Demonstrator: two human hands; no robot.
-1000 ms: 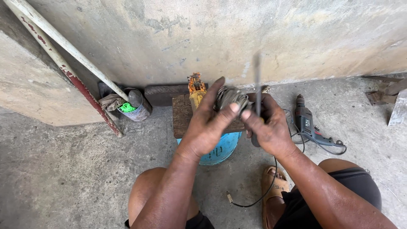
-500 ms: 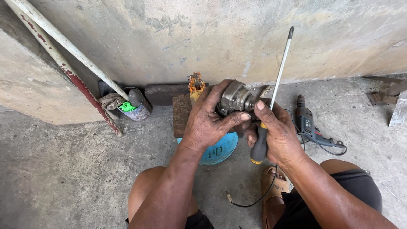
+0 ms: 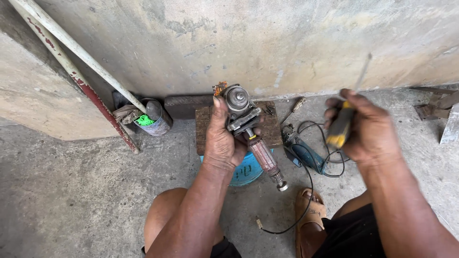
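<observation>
Overhead, the concrete wall (image 3: 267,43) and floor are framing a wooden block (image 3: 272,129) sitting on a blue drum (image 3: 246,172), with a blue power drill (image 3: 303,153) lying beside it. Already pulled free of its housing, the gearhead with armature (image 3: 251,131) is being held upright above the block, left hand (image 3: 224,138) clamping around it; reassembly looks outstanding. Well apart, the right hand (image 3: 368,129) is gripping a blurred yellow-handled screwdriver (image 3: 342,126).

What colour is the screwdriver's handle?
Yellow, with a dark grip, though blurred; the head view shows the screwdriver handle in the right hand.
</observation>
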